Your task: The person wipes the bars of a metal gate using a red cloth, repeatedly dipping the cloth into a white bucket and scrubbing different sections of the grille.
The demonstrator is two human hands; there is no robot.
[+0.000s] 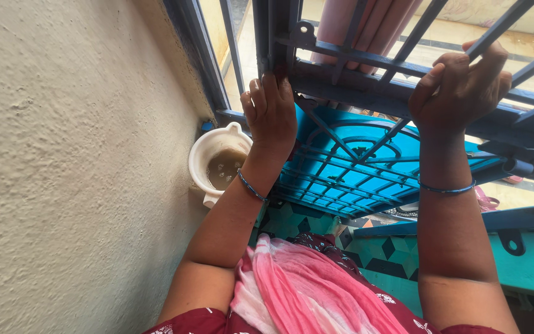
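At the far left stands a rough cream plaster wall (63,173), and low beside it a white plastic tub with small handles (204,162) holding murky brownish water. Just right of the tub, the left hand (271,111) lies flat against an upright of the dark blue painted metal window grille (366,68), fingers straight and pressed close together, tips touching the frame; a thin blue bangle (251,187) circles that wrist. The grille spans the upper part of the scene, from the wall edge across to the right. Below it, between the arms, a bright blue ribbed plastic lid or stool top (353,167) lies beyond the bars. Nearest the camera, a pink and white crinkled cloth (304,284) drapes over a maroon printed garment.

On the right, the right hand (461,86) curls around a slanted bar, fingers wrapped over it and thumb closing underneath.

The grille looks stiff, heavy and rigid, probably with hard edges; its bars and thicker cross rails seem the best places to grip.

The right hand's fingertips are hidden behind the bar. What fixes the grille to the wall is out of view, and the pink shapes beyond the bars are hard to identify.
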